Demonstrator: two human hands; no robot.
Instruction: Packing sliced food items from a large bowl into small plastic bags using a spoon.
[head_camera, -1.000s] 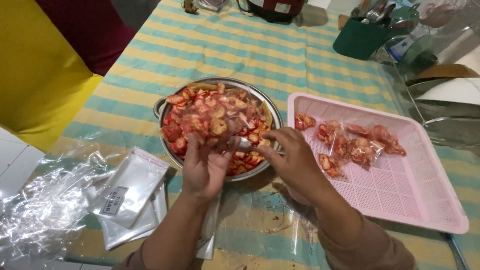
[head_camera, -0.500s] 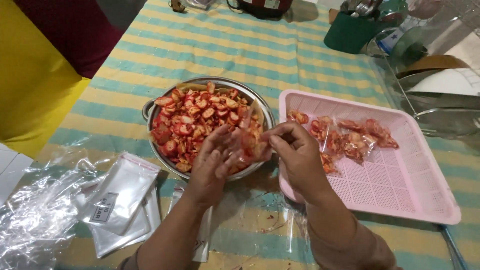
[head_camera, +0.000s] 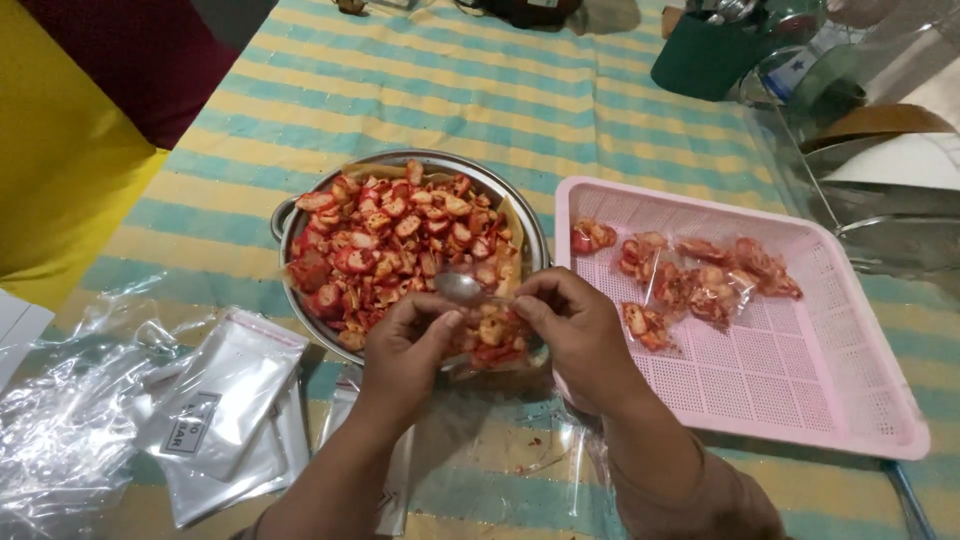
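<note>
- A small clear bag of red chips is pinched at its mouth between both hands, right over the near rim of the metal bowl.
- The left hand has thumb and fingers clamped together on the bag's left edge; the right hand is closed the same way on the right edge.
- A spoon is seen poking out just above the bag, bowl-end toward the chips. Which hand it's tucked into can't really be told, looks like the right one.
- The metal bowl is parked around the middle of the striped tablecloth, piled with red chips.
- A pink tray is set just beside it toward the right edge, with a few filled bags lying in its far half.
- A stack of empty bags is left near the front-left corner, on crinkled plastic sheet.
- A green holder is spotted at the far right edge, well apart from everything.
- Judging by this, the filling part looks done for this bag and the closing step is in hand.
- Next move probably calls for the mouth to be pressed flat and sealed evenly, bag kept upright so nothing gets spilled, then it'd be laid in the tray with the others.
</note>
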